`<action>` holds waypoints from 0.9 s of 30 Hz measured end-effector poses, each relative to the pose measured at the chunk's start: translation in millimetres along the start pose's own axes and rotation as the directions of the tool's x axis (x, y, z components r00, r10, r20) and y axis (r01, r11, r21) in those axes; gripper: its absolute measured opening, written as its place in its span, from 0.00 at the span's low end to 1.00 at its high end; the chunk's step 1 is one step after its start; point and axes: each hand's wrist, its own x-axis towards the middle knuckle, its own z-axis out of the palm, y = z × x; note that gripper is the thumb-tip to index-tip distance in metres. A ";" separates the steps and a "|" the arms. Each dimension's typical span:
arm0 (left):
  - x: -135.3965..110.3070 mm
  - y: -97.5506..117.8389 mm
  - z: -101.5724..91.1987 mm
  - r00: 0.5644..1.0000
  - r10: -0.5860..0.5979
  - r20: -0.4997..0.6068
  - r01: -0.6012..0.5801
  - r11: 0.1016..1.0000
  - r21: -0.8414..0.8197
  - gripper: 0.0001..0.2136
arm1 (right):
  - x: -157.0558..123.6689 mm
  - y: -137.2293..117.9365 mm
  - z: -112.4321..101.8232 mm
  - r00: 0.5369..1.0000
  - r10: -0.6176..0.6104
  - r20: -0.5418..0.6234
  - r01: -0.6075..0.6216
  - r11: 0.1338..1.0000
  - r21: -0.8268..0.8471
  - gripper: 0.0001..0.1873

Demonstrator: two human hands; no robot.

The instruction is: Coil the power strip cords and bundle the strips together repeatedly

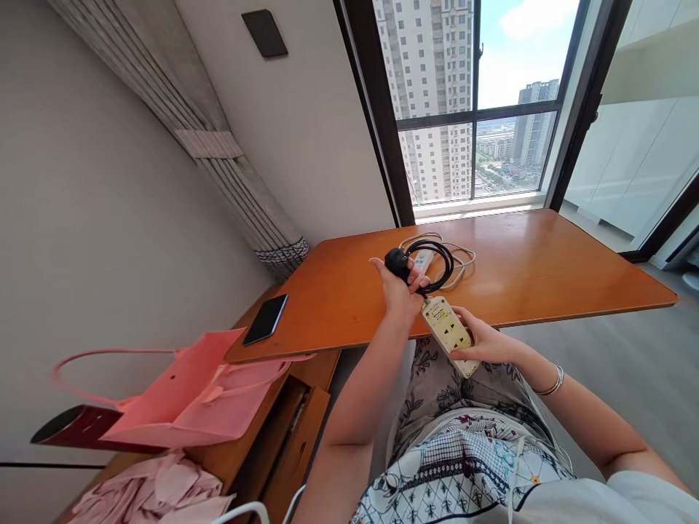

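My left hand (401, 291) is closed around a black plug (396, 262) and a coiled black cable (448, 263), just above the wooden table. A cream-yellow power strip (446, 326) hangs tilted over the near table edge, above my lap. My right hand (480, 338) grips this strip along its right side and lower end, its sockets facing up. The black cable seems to run into the strip's upper end. Behind the coil, a white power strip (422, 260) with a looped white cable (467, 255) lies on the table, partly hidden by my left fingers.
The wooden table (551, 269) reaches toward the window. At its left end lies a dark phone (266, 319). A pink bag (186, 397), a dark red box (81, 428) and pink cloth (156, 489) rest on a lower wooden cabinet (298, 444) at left.
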 end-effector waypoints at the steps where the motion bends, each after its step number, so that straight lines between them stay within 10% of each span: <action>1: 2.4 0.0 -2.0 1.000 0.012 -0.011 -0.012 1.000 0.012 0.36 | -4.4 -5.2 1.7 1.000 -0.004 -0.006 0.004 1.000 -0.002 0.57; 8: 11.8 -1.1 -12.6 0.997 -0.076 -0.018 0.077 0.995 0.059 0.36 | -24.4 -31.4 1.7 0.982 -0.042 0.186 -0.021 0.946 0.323 0.45; 12: 8.2 -6.1 -11.0 0.996 -0.086 -0.015 0.087 0.993 0.079 0.36 | -27.2 -38.2 2.2 0.959 -0.179 0.218 0.048 0.866 0.498 0.58; 18: 7.8 -13.3 -17.6 0.992 -0.127 -0.013 0.128 0.986 0.102 0.36 | -17.2 -50.9 5.6 0.975 -0.184 -0.126 0.197 0.975 0.103 0.38; 20: 8.9 -19.7 -23.7 0.986 -0.163 -0.016 0.164 0.978 0.129 0.35 | -6.6 -53.1 0.2 0.922 -0.248 -0.296 0.231 0.969 -0.092 0.27; 24: 10.5 -39.4 -33.7 0.962 -0.241 -0.125 0.263 0.942 0.208 0.34 | 22.0 -52.6 -20.2 0.678 -0.447 -0.584 0.252 0.887 -0.386 0.24; 27: 11.3 -50.7 -36.7 0.946 -0.284 -0.155 0.314 0.920 0.233 0.35 | 40.5 -48.5 -34.5 0.734 -0.377 -0.565 0.264 0.925 -0.274 0.27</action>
